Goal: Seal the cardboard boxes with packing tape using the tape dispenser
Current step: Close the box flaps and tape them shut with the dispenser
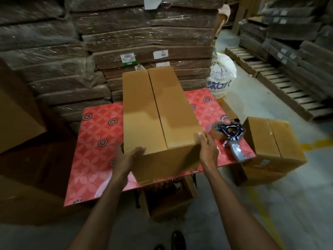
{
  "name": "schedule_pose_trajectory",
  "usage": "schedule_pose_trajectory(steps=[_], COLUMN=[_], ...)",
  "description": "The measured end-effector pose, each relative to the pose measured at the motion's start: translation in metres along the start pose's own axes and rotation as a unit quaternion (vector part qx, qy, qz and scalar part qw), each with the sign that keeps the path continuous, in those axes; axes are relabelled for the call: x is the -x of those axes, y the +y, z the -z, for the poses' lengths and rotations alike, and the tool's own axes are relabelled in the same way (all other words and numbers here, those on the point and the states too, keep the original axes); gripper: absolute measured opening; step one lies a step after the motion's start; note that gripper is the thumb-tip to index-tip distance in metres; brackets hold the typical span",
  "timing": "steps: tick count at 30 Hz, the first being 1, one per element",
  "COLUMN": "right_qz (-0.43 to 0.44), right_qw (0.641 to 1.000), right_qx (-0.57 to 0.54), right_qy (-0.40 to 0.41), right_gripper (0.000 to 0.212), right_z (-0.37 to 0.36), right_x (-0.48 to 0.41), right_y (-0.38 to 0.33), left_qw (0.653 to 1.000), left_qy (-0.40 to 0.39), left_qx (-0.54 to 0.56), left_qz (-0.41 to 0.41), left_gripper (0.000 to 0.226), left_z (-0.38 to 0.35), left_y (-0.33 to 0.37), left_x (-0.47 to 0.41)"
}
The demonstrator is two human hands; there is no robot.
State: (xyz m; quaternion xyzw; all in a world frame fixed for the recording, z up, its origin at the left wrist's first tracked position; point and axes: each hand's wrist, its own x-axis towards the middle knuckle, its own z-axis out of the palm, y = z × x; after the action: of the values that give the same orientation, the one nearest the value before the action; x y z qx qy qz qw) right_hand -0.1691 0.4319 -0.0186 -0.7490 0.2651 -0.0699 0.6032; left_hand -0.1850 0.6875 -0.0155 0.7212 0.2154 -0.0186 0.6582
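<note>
A long brown cardboard box (158, 109) lies on the red patterned table (97, 145), its two top flaps folded down with a bare seam between them. My left hand (126, 157) holds the box's near left corner, thumb on top. My right hand (208, 147) rests flat against the near right corner, fingers straight. The tape dispenser (230, 136), with a brown tape roll and a grey handle, lies on the table just right of my right hand, untouched.
A second closed cardboard box (273, 147) sits to the right of the table. An open box (169, 197) stands under the table. Wrapped stacks of flat cardboard (144, 38) rise behind, a white sack (220, 76) at the back right, and pallets (273, 78) along the right.
</note>
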Motion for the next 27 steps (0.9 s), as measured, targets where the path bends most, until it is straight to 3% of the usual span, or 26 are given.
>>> schedule_pose_trajectory(steps=[2, 4, 6, 7, 10, 12, 16, 19, 22, 25, 27], right_qz=[-0.027, -0.05, -0.06, -0.066, -0.055, -0.061, -0.099, -0.138, -0.143, -0.125, -0.135], right_qw=[0.999, 0.998, 0.992, 0.986, 0.959, 0.938, 0.904, 0.904, 0.919, 0.952, 0.971], right_qx=[-0.015, 0.001, 0.095, 0.144, 0.271, 0.336, 0.415, 0.404, 0.368, 0.278, 0.193], right_qy=[0.021, 0.049, 0.048, 0.048, 0.062, 0.059, 0.014, -0.012, -0.02, -0.026, -0.042], right_gripper=[0.056, 0.043, 0.022, 0.022, 0.036, 0.058, 0.072, 0.072, 0.078, 0.029, 0.014], right_z=[0.01, 0.025, 0.046, 0.055, 0.076, 0.082, 0.083, 0.083, 0.085, 0.082, 0.078], right_x=[-0.014, -0.036, -0.062, -0.075, -0.121, -0.153, -0.217, -0.261, -0.238, -0.203, -0.196], right_y=[0.007, 0.02, 0.034, 0.039, 0.059, 0.076, 0.139, 0.202, 0.169, 0.107, 0.082], left_qw=[0.995, 0.97, 0.928, 0.908, 0.874, 0.858, 0.858, 0.867, 0.87, 0.873, 0.879], left_qy=[0.004, 0.01, -0.019, -0.039, -0.093, -0.101, -0.099, -0.083, -0.08, -0.078, -0.08], left_qx=[-0.078, -0.202, -0.332, -0.376, -0.442, -0.471, -0.471, -0.457, -0.457, -0.452, -0.44], left_qz=[-0.069, -0.135, -0.168, -0.183, -0.182, -0.178, -0.178, -0.182, -0.17, -0.168, -0.167], left_gripper=[0.061, 0.068, 0.084, 0.086, 0.089, 0.096, 0.093, 0.095, 0.097, 0.102, 0.101], left_z=[0.0, -0.002, -0.007, -0.01, -0.014, -0.012, -0.012, -0.014, -0.015, -0.016, -0.02], left_y=[0.012, 0.027, 0.037, 0.04, 0.051, 0.057, 0.063, 0.064, 0.068, 0.07, 0.071], left_x=[-0.014, -0.034, -0.056, -0.067, -0.094, -0.108, -0.117, -0.112, -0.109, -0.107, -0.103])
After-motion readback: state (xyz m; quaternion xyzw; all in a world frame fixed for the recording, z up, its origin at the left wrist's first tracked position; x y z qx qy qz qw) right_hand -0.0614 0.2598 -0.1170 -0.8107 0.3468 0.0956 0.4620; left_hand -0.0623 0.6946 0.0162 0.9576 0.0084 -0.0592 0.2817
